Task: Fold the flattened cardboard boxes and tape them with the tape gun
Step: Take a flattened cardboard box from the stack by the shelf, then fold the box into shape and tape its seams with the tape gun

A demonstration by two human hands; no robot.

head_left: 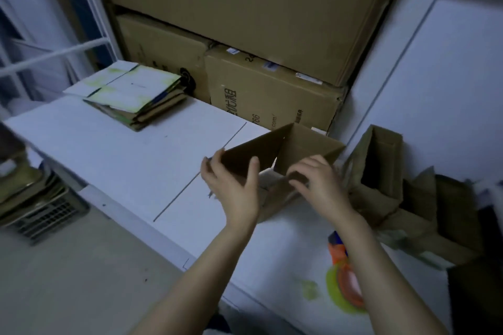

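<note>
A flat box stack (136, 95) lies far left of the half-opened box (285, 149) on the bench (109, 149). Folded boxes (381, 166) crowd its right, and the tape gun (341, 266) lies nearer, partly behind the right forearm. The left hand (231, 185) and right hand (321, 182) each clasp the box's near walls.

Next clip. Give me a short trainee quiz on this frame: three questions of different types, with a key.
1. True or false: the left hand and the right hand both grip the opened cardboard box.
2. Multiple choice: where is the tape gun? A) on top of the flattened boxes; B) on the table, partly hidden by the right forearm; C) held in the left hand.
3. Fill in: the stack of flattened boxes lies at the table's far ____ end.

Key: 1 true; 2 B; 3 left.
</note>
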